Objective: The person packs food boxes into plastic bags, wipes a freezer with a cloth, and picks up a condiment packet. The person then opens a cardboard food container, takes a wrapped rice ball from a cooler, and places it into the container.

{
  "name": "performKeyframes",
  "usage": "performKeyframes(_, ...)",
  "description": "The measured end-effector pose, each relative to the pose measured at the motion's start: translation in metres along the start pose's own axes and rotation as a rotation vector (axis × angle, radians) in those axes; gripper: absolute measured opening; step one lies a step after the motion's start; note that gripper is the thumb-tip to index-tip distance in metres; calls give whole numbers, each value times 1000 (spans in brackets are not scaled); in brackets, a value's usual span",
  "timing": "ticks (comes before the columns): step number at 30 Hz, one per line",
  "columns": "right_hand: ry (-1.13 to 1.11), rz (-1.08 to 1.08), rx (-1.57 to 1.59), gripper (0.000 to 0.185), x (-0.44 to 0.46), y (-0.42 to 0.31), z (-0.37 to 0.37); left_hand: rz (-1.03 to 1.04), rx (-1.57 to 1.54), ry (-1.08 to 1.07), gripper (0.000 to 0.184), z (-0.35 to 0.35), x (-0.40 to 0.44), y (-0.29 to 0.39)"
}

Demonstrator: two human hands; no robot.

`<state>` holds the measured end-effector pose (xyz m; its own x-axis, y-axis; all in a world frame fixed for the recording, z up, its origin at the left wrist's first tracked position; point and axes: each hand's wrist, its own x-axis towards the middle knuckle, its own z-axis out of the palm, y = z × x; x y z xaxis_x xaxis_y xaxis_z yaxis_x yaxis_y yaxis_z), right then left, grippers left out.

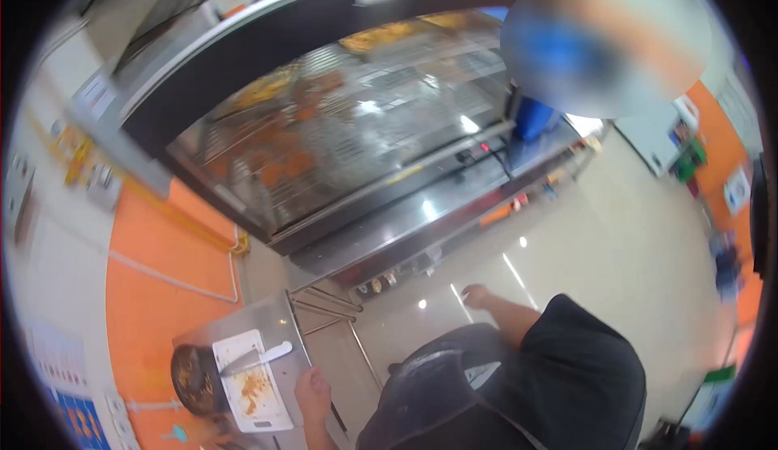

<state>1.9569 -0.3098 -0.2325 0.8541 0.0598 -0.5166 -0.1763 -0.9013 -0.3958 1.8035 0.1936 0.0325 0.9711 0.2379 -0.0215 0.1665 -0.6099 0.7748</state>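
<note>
My left hand (313, 392) is beside the right edge of a white cutting board (271, 405), its fingers curled with nothing visible in them. On the board lie a knife (258, 357) with a white handle and some brown crumbs (251, 389). A dark round pan (191, 379) with brown bits inside stands left of the board. Over the floor, away from the table, my right hand (476, 296) hangs loosely closed, and I see nothing in it.
A metal table (193, 329) holds the board and pan. Beyond it stands a glass food display case (340, 134) on a steel counter (421, 211). Metal legs (324, 308) stand beside the table. At the upper right is a blurred area. Green and dark items line the right wall.
</note>
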Motion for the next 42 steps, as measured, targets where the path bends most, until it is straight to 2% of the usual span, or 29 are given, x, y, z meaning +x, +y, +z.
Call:
performKeyframes(2, -29, 157, 53, 53, -26, 74, 6, 60, 57, -146, 41, 30, 45, -11)
performKeyframes(5, -19, 292, 42, 56, -88, 158, 12, 114, -14, -315, 43, 96, 86, 70)
performKeyframes(8, 54, 488, 310, 50, -160, 229, 12, 235, -13, -510, 44, 195, 103, 141)
performKeyframes(13, 140, 908, 705, 45, -275, 339, 40, 612, 92, -862, 40, 381, 95, 267)
performKeyframes(14, 205, 911, 533, 43, -294, 361, 58, 683, 117, -909, 38, 416, 93, 286)
performKeyframes(15, 126, 1003, 639, 42, -312, 381, 65, 683, 144, -957, 38, 449, 90, 309)
performKeyframes(16, 125, 1039, 616, 40, -329, 400, 74, 680, 164, -1004, 37, 483, 86, 331)
performKeyframes(18, 152, 1200, 763, 39, -355, 425, 78, 662, 181, -1075, 37, 546, 80, 368)
performKeyframes(21, 154, 1268, 854, 42, -363, 445, 59, 618, 180, -1137, 37, 642, 88, 404)
performKeyframes(24, 232, 1151, 901, 40, -332, 479, 49, 678, 184, -1100, 38, 754, 112, 421)
performKeyframes(26, 455, 1165, 1048, 37, -311, 481, 17, 582, 197, -1071, 39, 833, 123, 434)
performKeyframes(28, 541, 1207, 1227, 35, -295, 475, -24, 576, 258, -1043, 42, 908, 128, 458)
performKeyframes(29, 594, 1201, 1302, 34, -283, 490, -46, 606, 289, -1012, 43, 953, 135, 463)
performKeyframes(32, 655, 1158, 1172, 33, -266, 528, -77, 785, 366, -885, 48, 1079, 171, 461)
performKeyframes(34, 664, 1191, 1182, 33, -256, 553, -68, 737, 328, -791, 48, 1129, 186, 480)
performKeyframes(37, 621, 1377, 1524, 32, -244, 585, -42, 781, 312, -606, 46, 1189, 213, 497)
performKeyframes(40, 536, 1480, 1725, 34, -239, 595, 18, 1024, 375, -397, 44, 1224, 248, 507)
performKeyframes(41, 465, 1510, 1776, 33, -236, 596, 44, 1135, 338, -286, 43, 1236, 267, 506)
performKeyframes(42, 385, 1539, 1827, 32, -234, 594, 64, 1138, 423, -131, 43, 1240, 271, 514)
